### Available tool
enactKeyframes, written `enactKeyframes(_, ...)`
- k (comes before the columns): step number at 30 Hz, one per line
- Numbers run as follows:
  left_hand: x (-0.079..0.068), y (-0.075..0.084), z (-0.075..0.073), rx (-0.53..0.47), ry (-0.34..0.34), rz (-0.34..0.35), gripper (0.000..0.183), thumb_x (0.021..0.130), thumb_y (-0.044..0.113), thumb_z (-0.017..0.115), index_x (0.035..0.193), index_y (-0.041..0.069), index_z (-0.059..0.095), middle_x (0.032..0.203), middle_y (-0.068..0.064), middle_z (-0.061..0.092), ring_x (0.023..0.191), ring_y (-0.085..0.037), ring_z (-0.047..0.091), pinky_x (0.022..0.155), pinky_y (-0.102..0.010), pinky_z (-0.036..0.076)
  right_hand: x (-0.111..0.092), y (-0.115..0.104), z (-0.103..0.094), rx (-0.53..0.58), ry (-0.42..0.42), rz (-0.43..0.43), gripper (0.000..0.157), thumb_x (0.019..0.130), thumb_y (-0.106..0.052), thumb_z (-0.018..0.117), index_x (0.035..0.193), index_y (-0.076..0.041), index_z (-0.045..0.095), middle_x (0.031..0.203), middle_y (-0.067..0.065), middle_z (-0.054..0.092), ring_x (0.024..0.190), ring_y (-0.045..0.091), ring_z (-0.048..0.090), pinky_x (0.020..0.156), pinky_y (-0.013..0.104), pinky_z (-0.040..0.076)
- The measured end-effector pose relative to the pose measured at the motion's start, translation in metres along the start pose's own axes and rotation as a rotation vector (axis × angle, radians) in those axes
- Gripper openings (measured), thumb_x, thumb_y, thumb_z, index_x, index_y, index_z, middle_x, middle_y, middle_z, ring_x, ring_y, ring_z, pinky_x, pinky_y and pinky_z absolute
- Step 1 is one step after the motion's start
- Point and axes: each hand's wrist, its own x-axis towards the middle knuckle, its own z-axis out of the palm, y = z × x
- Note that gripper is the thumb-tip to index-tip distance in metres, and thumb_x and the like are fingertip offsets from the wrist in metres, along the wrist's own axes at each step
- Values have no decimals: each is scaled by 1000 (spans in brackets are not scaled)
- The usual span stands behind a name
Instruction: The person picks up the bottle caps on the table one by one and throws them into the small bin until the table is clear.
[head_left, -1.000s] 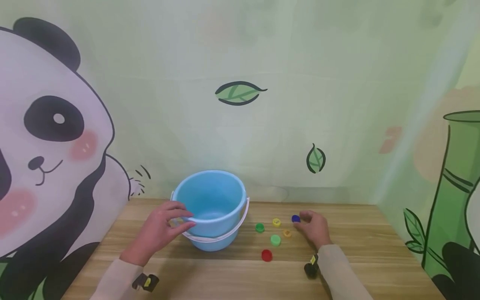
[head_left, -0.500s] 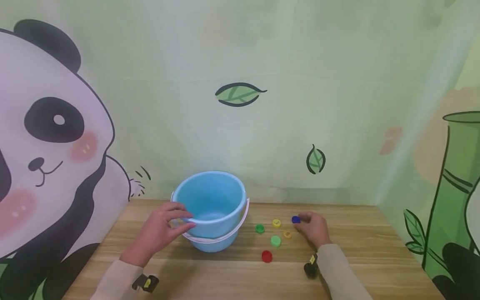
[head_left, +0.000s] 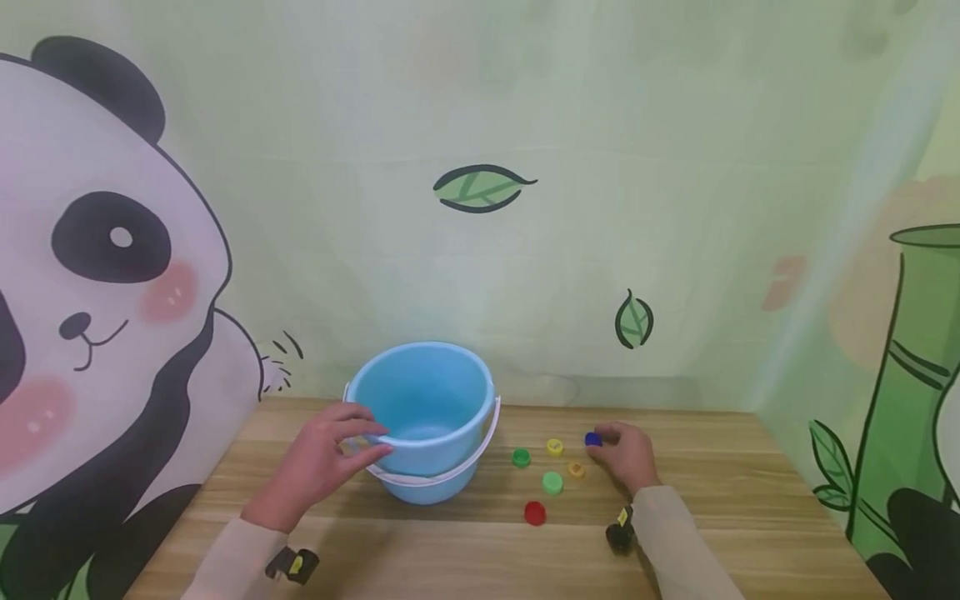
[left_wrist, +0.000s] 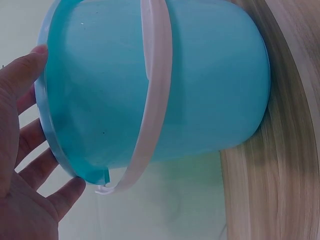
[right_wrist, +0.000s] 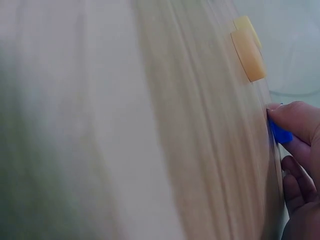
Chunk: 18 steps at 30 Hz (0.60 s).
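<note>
A light blue bucket with a white handle stands upright on the wooden table. My left hand holds its near-left rim, thumb outside and fingers over the edge. The left wrist view shows the thumb at the bucket's rim, with the fingers on its far side. To the right, my right hand pinches a blue bottle cap at the tabletop. From the right wrist, the blue cap shows between thumb and index finger, partly hidden by them.
Between bucket and right hand lie a dark green cap, a yellow cap, an orange cap and a light green cap. A red cap lies nearer the front. Behind the table hangs a panda-print backdrop.
</note>
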Motion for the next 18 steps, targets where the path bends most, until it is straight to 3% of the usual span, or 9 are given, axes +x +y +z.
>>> enactKeyframes(9,1,2,0,-5,10,12,20,81,27,88,99,19,82,108,0,71,106,-21,65,87,-41,63,-1,1,-1,19,10,-4,41,85,-13,83,123,-3,70,127,21,70,122,40,63,107,56,49)
enactKeyframes(18,0,1,2,-2,23,22,21,81,26,88,98,17,82,107,0,71,104,-21,66,85,-41,64,-4,-5,-4,37,-7,-78,38,83,-12,85,117,-2,73,117,21,74,106,35,72,95,48,58)
